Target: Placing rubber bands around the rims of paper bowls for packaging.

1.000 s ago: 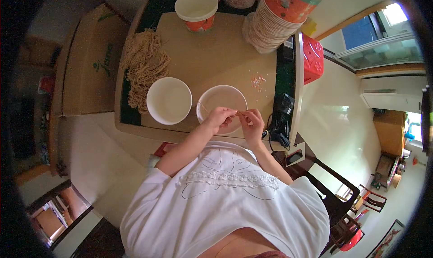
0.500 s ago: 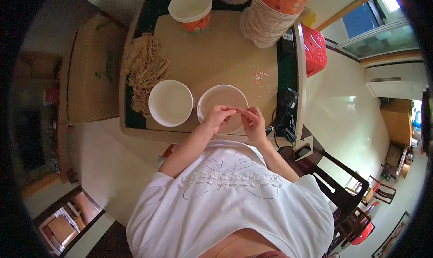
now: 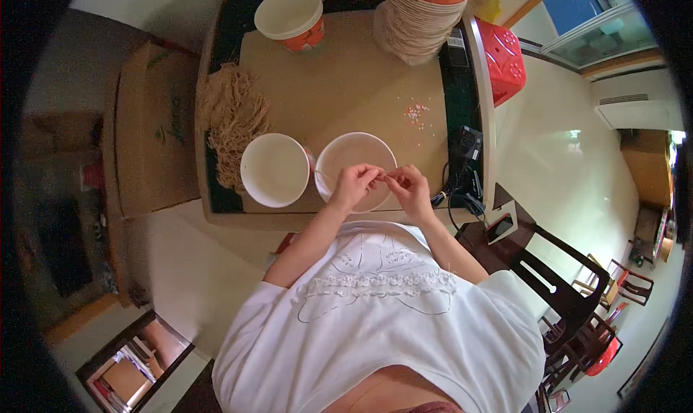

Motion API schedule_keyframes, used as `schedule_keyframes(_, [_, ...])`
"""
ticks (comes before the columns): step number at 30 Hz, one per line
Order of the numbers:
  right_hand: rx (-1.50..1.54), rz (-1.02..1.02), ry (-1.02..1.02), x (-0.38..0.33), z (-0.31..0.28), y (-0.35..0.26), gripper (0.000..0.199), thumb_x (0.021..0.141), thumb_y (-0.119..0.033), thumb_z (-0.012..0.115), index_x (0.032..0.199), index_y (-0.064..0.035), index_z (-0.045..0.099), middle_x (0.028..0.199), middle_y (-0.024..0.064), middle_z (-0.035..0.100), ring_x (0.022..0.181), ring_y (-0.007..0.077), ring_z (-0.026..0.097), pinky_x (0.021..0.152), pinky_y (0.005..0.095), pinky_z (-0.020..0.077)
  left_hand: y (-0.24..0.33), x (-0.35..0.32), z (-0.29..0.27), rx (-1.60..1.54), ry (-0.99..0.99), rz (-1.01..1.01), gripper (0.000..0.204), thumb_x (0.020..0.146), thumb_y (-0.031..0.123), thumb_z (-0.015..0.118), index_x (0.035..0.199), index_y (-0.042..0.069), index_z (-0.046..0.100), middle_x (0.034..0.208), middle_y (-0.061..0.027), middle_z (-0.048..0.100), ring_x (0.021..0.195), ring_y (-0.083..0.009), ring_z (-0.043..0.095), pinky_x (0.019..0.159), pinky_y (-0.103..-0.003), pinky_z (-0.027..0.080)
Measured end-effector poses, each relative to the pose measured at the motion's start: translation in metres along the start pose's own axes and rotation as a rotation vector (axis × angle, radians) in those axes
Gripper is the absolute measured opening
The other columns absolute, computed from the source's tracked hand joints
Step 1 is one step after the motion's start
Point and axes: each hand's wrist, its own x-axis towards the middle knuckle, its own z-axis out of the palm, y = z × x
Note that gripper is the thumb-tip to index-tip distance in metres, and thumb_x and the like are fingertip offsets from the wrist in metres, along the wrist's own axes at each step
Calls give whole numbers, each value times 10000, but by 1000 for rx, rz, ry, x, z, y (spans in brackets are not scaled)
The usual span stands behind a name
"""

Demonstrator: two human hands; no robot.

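Note:
My left hand point(image 3: 354, 186) and my right hand point(image 3: 411, 192) meet fingertip to fingertip above a white paper tub point(image 3: 350, 149) at the near edge of the table. Both are closed in a pinch; what sits between the fingers is too small to make out. A thin tan strand point(image 3: 323, 173) shows at the tub's left side, near my left hand. Just left stands a second white tub point(image 3: 275, 170). Beside it lies a loose heap of tan strings point(image 3: 232, 120). Small pink and white bits point(image 3: 416, 114) are scattered on the cardboard sheet to the right.
A cardboard sheet point(image 3: 339, 81) covers most of the table. At the back stand stacked orange-and-white tubs point(image 3: 289, 23) and a tall stack of tubs point(image 3: 419, 27). Black adapters and cables point(image 3: 465, 185) lie along the right edge. A phone point(image 3: 499, 227) rests beside a dark chair point(image 3: 552, 268).
The view has shifted slightly. My hands remain pinched together over the same tub, with the fingertips a little rearranged.

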Motion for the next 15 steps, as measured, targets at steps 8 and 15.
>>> schedule_keyframes(8, [32,2,-10,-2,-2,-12,67,767,-49,665,828,-26,650,712,7,434,626,79,415,536,214,344,11,-4,2,150,-21,-61,127,852,130,616,919,39,674,775,4,645,618,-36,533,516,-166,400])
schedule_keyframes(15, [-35,-60,-2,-2,-2,-8,65,753,-72,671,809,-51,645,708,50,459,596,140,450,542,257,381,13,-8,8,451,46,203,130,819,100,637,896,4,678,742,-16,669,625,-58,566,566,-212,460])
